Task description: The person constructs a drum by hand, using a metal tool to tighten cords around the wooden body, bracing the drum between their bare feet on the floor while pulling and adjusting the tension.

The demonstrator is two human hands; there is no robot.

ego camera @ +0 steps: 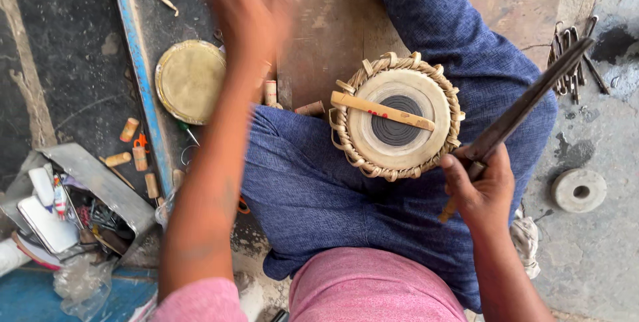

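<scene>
On the floor, between the person's crossed legs in blue trousers point(319, 189), a small drum point(397, 115) sits upright with its pale skin and dark centre patch facing up. Its woven strap rim runs whole all the way round, so the lacing looks finished as far as this view shows. A flat wooden stick point(383, 110) lies across the drum skin, touching it. The right hand point(480, 187) is closed around the handle of a long dark metal tool point(526, 105), which slants up and away from the drum's right side without touching the skin. The left hand point(247, 2) is raised well above and left of the drum; it is blurred, so I cannot tell whether it grips anything. A second round drum skin point(190, 81) and several short wooden pegs point(130, 129) lie apart on the left, near an open tool box point(100, 182). A stone ring point(579, 190) lies on the right.
</scene>
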